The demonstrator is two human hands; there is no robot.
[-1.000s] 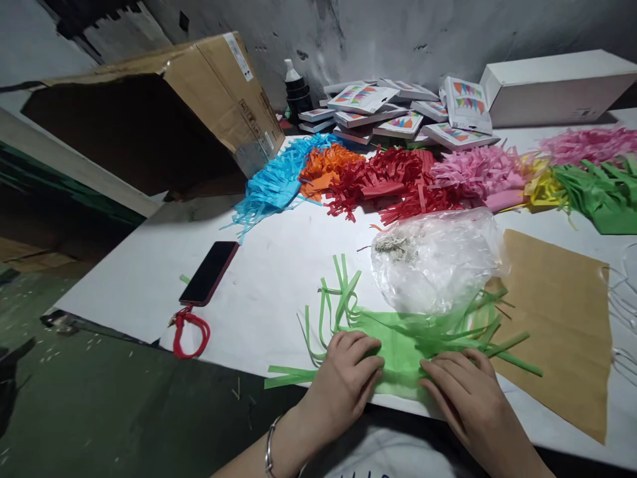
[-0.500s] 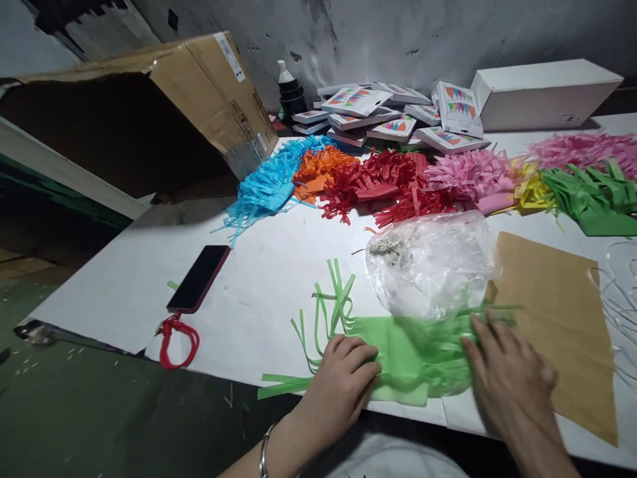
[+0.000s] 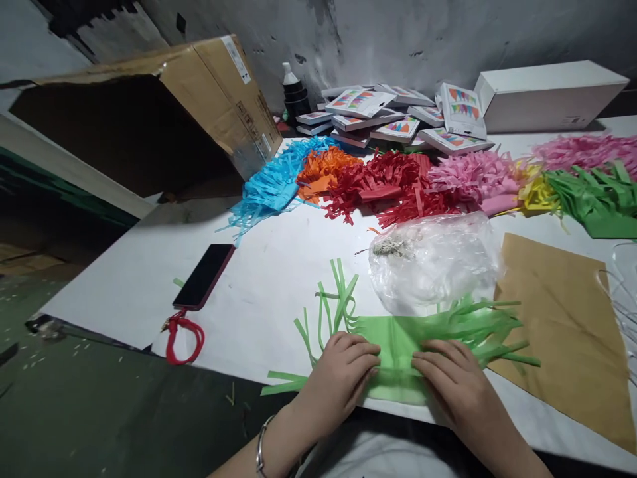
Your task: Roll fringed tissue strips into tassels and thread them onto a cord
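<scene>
Head view: both hands rest on a fringed sheet of light-green tissue paper [image 3: 398, 332], which lies at the near edge of a white-covered table [image 3: 269, 285]. The left hand [image 3: 346, 368] covers the sheet's left part, fingers together and bent onto it; the right hand [image 3: 448, 378] is placed likewise on the right, with a narrow strip of paper showing between their fingertips. Whether either hand pinches the paper or only presses it, I cannot tell, since the thumbs are largely hidden. Cut strips fan out on both sides, those on the right reaching over a brown paper sheet [image 3: 562, 318]. A silver bracelet [image 3: 261, 448] circles the left wrist.

Just beyond the green sheet sits a crumpled clear plastic bag [image 3: 438, 265]. Off to the left lies a dark smartphone [image 3: 204, 275] with a red cord strap [image 3: 201, 337]. Farther back, blue [image 3: 271, 182], orange [image 3: 321, 169], red and pink fringed bundles form a row before a pile of printed boxes [image 3: 361, 103].
</scene>
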